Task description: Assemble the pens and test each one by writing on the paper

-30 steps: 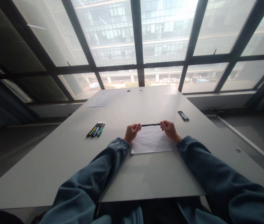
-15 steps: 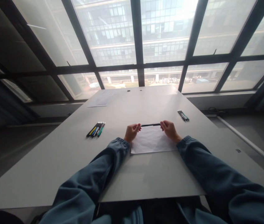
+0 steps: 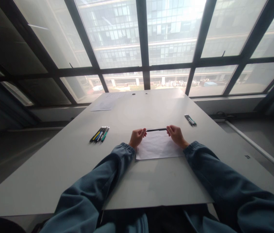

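A slim black pen point(image 3: 156, 130) is stretched level between my two hands, near the far edge of a white sheet of paper point(image 3: 159, 149). My left hand point(image 3: 137, 138) pinches one end of it between thumb and fingers. At the opposite end, my right hand point(image 3: 175, 135) is closed in a similar pinch. The paper lies flat on the table under and between my wrists, partly covered by them. Whether the pen touches the paper I cannot tell.
The white table point(image 3: 66, 171) reaches to the windows. Left of my hands lies a row of several pens point(image 3: 99, 134); on the right is a smaller bunch of pens point(image 3: 190, 120). More paper point(image 3: 102, 104) rests at the far left. A small dark mark point(image 3: 247, 157) shows at right.
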The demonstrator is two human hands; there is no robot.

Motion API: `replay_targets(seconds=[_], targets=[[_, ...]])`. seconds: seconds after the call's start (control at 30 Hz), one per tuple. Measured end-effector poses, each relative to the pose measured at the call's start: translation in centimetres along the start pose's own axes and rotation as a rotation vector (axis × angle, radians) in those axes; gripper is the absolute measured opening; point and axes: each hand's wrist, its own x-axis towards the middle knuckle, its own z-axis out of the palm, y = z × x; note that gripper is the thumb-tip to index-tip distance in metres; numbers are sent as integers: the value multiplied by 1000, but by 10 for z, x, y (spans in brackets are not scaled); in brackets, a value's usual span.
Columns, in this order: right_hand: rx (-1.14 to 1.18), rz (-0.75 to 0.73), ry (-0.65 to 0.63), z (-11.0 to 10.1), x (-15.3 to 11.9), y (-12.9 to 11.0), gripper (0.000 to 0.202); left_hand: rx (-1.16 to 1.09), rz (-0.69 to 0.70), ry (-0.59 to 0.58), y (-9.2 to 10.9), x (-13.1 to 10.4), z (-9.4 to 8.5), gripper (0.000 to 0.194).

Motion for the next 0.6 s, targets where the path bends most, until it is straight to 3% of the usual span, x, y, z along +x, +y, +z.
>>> replay_targets(seconds=[0.6], targets=[[28,17,9,1,0,4,49,18,-11,-15,3,-1,0,55]])
